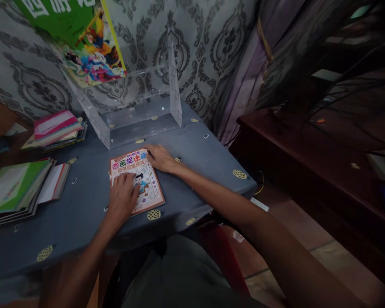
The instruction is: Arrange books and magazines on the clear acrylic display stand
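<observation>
A thin children's picture book (152, 194) with an orange border and colourful Chinese lettering lies closed on the blue tablecloth. My left hand (124, 192) rests palm down over its lower left part, fingers stretched out across the cover. At the book's upper right corner is my right hand (160, 158), its fingers bent around the corner and the thumb close to the edge. Beyond the book stands a clear acrylic rack (137, 128) with no books in its shelf.
Stacks of books lie at the left: a pink-topped one (54, 126), a green-covered one (11, 188), and a white one (54, 184). A green poster or book cover (96, 47) stands against the patterned wall. A dark red wooden cabinet (276, 158) is at the right.
</observation>
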Demonstrator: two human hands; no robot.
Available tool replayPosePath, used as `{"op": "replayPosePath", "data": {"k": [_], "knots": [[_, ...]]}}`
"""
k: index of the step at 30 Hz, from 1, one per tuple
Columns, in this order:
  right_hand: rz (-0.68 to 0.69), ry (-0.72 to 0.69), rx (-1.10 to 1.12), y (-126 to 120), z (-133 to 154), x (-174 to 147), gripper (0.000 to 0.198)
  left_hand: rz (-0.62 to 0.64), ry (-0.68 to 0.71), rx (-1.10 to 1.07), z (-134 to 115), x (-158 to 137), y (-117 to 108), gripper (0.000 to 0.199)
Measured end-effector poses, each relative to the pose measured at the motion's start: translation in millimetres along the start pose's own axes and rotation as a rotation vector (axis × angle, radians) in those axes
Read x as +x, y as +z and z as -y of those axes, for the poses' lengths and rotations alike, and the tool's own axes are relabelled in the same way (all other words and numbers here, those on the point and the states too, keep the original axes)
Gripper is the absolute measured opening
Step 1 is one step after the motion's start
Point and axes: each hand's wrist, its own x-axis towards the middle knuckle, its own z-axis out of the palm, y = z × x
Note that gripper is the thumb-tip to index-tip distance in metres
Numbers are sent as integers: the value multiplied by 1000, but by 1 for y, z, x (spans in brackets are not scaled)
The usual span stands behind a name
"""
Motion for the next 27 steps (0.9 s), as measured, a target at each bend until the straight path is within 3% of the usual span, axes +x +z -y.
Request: {"op": "replayPosePath", "data": {"k": [3,7,12,14,19,23,27], "knots": [[-1,87,121,-4,8,-18,34,-5,-10,59,-3,5,-1,29],[-73,91,314,-4,15,-57,30,13,-66,118,-10,12,-5,29],[-77,307,877,11,18,-84,35,47,-127,57,-10,20,-8,37],[-76,329,994,15,25,-86,36,49,-158,-41,-6,25,-9,40],[-185,122,756,10,59,-86,43,142,-338,-436,4,38,-24,52],[-189,-81,654,7,85,-85,45,225,-565,-827,6,41,-40,59],[-175,-146,559,12,90,-83,45,209,-739,-1089,10,39,-43,55]]}}
